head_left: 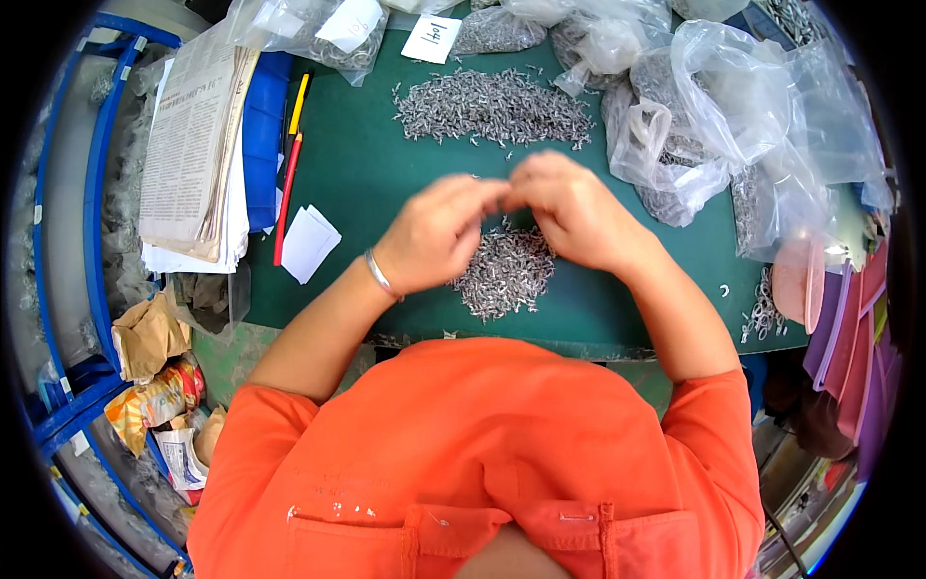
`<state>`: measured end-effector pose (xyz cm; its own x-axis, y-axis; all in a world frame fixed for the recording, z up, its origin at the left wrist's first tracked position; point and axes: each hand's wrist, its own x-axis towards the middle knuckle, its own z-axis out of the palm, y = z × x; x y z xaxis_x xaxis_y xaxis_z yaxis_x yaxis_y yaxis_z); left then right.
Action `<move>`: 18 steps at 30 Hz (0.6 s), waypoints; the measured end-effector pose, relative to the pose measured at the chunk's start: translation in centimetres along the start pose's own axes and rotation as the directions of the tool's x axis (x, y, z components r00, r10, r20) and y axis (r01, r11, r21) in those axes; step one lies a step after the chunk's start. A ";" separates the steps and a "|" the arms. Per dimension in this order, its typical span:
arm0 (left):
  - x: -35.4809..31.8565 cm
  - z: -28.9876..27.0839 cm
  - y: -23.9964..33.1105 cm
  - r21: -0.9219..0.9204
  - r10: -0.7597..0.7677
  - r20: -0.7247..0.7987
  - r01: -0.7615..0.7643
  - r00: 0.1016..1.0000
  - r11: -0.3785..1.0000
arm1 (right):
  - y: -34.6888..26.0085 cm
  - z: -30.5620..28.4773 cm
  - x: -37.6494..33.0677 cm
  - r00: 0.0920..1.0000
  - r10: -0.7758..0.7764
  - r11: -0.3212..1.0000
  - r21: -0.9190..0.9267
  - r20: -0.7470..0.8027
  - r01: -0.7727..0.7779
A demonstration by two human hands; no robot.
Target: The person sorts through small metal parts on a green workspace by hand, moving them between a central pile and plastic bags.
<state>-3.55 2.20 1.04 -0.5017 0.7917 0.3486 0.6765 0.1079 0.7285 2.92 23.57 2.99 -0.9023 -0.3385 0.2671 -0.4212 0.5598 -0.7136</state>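
Note:
My left hand (437, 232) and my right hand (576, 210) come together at the fingertips over the green table (357, 183). Both hands have their fingers curled in a pinch; motion blurs the tips, and whatever they hold is too small to make out. Just below them lies a near pile of small silvery metal pieces (506, 275), its upper edge partly covered by my hands. Farther back, beyond my fingers, a wider pile of similar metal pieces (492, 106) spreads across the table. A silver-coloured bracelet (380, 274) circles my left wrist.
Clear plastic bags (675, 116) of metal parts crowd the back right. At left are a blue bin (268, 140), stacked newspapers (193, 135), a red pencil (287, 198), a yellow-and-black pen (300, 104) and white paper slips (309, 244). Loose rings (764, 314) lie near the right edge.

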 end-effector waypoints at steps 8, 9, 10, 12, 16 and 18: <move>2.5 -0.6 -2.6 0.370 -0.016 -0.233 0.104 0.972 0.923 | 2.4 1.8 2.9 0.988 -0.108 0.959 -0.272 -0.114 0.073; 1.9 -0.4 -2.5 0.289 -0.013 -0.192 0.070 0.981 0.955 | 2.4 1.5 2.1 0.996 -0.075 0.976 -0.209 -0.056 0.061; 1.6 -0.2 -2.3 0.219 -0.034 -0.229 0.086 0.973 0.972 | 2.5 1.3 1.7 0.995 -0.030 0.984 -0.177 -0.099 0.012; 1.2 0.0 -1.8 0.270 -0.056 -0.299 0.141 0.953 0.953 | 2.8 1.0 1.1 0.975 -0.010 0.968 -0.246 -0.221 -0.046; 0.8 0.7 -1.4 0.211 -0.067 -0.254 0.123 0.965 0.970 | 2.7 0.9 0.1 0.992 -0.071 0.976 -0.212 -0.104 0.048; 0.7 0.9 -1.3 0.146 -0.029 -0.275 0.072 0.961 0.987 | 2.4 0.4 -0.3 0.989 0.000 0.984 -0.179 -0.146 -0.026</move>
<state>-4.31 3.15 -0.16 -0.6502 0.5926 0.4755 0.7100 0.2510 0.6580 2.19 24.72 0.96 -0.9060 -0.2241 0.3592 -0.4070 0.6947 -0.5931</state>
